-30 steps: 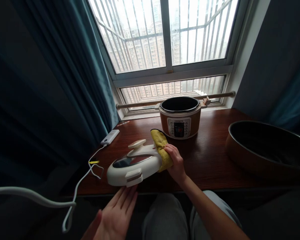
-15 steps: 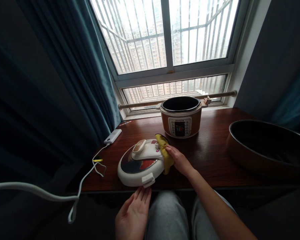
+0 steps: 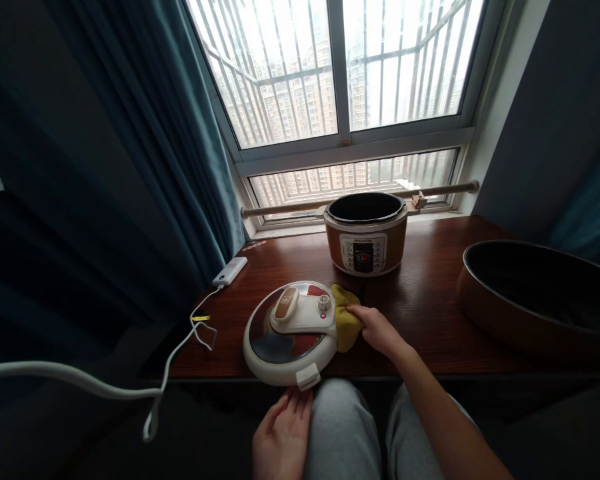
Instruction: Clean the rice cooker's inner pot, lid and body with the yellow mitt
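Note:
The round white-rimmed pressure cooker lid [image 3: 260,357] lies at the table's front edge, its brown-topped handle up and its near rim reaching slightly past the edge. My left hand [image 3: 285,427] is palm up below the near rim. Its fingers reach under the lid by the white side tab [image 3: 308,377] and support it; the fingertips are hidden. My right hand [image 3: 377,328] holds a yellow cloth [image 3: 347,323] against the lid's right rim, beside the valve knob [image 3: 325,303] and the small red button.
The cooker body [image 3: 340,247] stands uncovered behind the lid, near the window. A large dark-lined pot [image 3: 485,307] is at the right. At the left lie a white power bank [image 3: 230,271] and its white cable [image 3: 170,363]. A blue curtain [image 3: 180,133] hangs beside the window.
The lid has turned and shifted slightly right and nearer to me, its top more in view. My left hand has moved right beneath it. My right hand and the cloth have shifted right along the rim.

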The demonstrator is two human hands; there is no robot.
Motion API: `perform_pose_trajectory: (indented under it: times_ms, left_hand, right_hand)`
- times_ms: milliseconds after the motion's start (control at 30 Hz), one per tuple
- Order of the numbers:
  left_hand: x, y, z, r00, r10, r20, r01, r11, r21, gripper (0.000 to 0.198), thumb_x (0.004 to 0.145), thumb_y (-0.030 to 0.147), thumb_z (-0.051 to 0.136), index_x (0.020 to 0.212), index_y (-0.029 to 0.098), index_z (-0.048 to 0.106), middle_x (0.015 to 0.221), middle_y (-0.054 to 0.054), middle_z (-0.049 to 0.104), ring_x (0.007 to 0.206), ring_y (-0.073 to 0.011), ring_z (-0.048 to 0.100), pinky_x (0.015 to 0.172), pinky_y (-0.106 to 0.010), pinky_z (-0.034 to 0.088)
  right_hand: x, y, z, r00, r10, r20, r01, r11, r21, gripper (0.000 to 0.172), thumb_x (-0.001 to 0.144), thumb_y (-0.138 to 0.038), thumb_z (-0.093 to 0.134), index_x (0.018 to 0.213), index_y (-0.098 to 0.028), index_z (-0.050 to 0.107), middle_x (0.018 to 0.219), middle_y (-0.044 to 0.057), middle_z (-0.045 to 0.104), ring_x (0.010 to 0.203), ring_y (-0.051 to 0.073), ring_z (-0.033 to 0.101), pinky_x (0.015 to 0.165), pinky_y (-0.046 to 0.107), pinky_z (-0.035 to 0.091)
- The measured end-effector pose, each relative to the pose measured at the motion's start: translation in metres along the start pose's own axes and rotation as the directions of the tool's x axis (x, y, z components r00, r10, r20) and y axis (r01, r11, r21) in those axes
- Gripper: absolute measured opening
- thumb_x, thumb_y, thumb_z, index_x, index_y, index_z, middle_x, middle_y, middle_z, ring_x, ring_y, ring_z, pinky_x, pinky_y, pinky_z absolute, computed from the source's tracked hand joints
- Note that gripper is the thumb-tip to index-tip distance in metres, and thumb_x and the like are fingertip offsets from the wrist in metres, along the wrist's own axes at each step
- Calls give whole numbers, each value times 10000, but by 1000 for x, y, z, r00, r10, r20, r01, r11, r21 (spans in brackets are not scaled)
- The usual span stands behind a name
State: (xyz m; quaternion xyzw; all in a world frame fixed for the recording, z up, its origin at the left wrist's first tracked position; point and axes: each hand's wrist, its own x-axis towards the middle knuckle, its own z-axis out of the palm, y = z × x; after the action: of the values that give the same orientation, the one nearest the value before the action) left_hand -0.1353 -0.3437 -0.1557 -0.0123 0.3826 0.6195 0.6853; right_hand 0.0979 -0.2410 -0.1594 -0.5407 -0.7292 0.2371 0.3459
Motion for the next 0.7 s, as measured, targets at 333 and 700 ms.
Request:
perform_pose_trajectory:
  times_ms: [333,700]
  left_hand:
    - [4,11,1,997,-39,-60,42,998,56,409,738,-57,402,1130,26,485,938,-182,650,945,-295,652,772,-406,572]
    - [19,9,-18,998,-68,-19,70,984,164,367,772,4,460,1125,36,555,963,-169,680,847,-237,680,819,-394,542]
  right_hand:
    - [-22,7,-35,905,327,-271,-345,938,-22,399,600,-90,438,854,-195,727,826,54,711,801,218,633,718,282,448]
    - [-38,-45,-3,916,-212,-341,306,919,250,353,694,-131,499,1005,-173,661,1054,68,665,1045,227,567,947,357,415]
